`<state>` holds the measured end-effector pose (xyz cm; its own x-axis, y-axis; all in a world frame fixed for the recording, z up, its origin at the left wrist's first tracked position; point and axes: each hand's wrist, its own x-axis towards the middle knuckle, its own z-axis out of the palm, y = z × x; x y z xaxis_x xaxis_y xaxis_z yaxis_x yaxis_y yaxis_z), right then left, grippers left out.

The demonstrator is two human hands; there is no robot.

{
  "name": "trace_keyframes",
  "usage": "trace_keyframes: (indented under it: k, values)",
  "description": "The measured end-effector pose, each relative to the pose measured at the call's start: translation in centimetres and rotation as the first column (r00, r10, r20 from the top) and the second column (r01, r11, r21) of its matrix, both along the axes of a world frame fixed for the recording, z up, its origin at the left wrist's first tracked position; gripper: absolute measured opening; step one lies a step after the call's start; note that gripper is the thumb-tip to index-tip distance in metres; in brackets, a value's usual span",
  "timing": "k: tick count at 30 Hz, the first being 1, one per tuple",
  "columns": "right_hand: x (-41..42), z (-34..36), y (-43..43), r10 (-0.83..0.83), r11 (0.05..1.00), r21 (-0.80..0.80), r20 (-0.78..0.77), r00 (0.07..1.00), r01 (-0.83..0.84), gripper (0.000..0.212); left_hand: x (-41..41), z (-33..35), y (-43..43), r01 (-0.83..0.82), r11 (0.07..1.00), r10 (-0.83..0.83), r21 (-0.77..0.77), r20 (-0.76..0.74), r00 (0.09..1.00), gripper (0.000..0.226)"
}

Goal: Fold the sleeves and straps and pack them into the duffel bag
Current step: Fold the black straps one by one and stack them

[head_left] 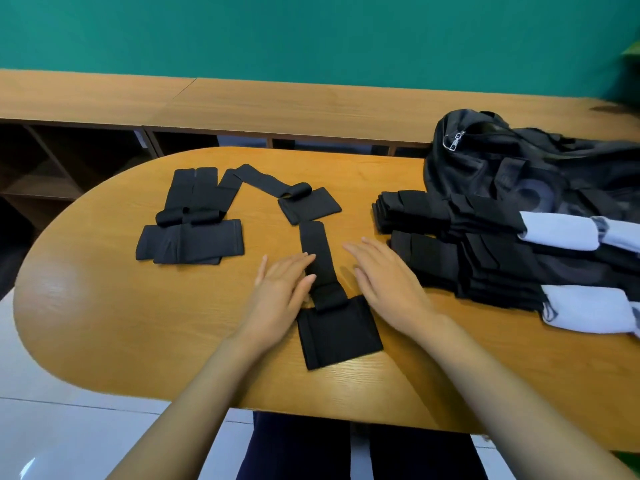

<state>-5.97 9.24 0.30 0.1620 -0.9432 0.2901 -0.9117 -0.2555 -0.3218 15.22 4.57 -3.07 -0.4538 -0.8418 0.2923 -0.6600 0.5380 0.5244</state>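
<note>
A black strap with a wide pad lies on the wooden table in front of me, its narrow band running away from me. My left hand lies flat with straight fingers, fingertips touching the band's left edge. My right hand hovers or rests flat just right of the band, holding nothing. Two more black straps lie farther back: one at the left, one in the middle. The black duffel bag slumps at the back right.
Stacks of folded black sleeves with two white-ended pieces lie at the right, in front of the bag. Behind the table runs a low wooden shelf unit against a green wall. The table's rounded edge is close to my lap.
</note>
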Motion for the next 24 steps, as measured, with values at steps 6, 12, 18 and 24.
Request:
trace_keyframes:
  k: [6, 12, 18, 24]
  values:
    - [-0.8, -1.9, 6.2, 0.002, 0.994, 0.107, 0.033, 0.999, -0.005, 0.064, 1.1, -0.4, 5.2, -0.064, 0.995, 0.067, 0.078, -0.037, 0.997, 0.071]
    - [-1.3, -2.7, 9.5, 0.028, 0.999, 0.040, 0.075, 0.997, -0.031, 0.056, 0.5, -0.7, 8.4, -0.025, 1.000, 0.026, 0.010, -0.101, 0.995, 0.057]
    - [-2.6, -3.9, 11.3, 0.048, 0.997, 0.062, 0.085, 0.995, -0.053, 0.053, 1.4, -1.6, 9.3, 0.162, 0.985, -0.153, 0.052, -0.145, 0.978, 0.064]
    - [-2.5, -4.1, 11.5, 0.028, 0.996, 0.086, 0.080, 0.996, -0.035, 0.070, 1.2, -2.0, 9.4, 0.185, 0.981, -0.181, 0.065, -0.066, 0.981, 0.069]
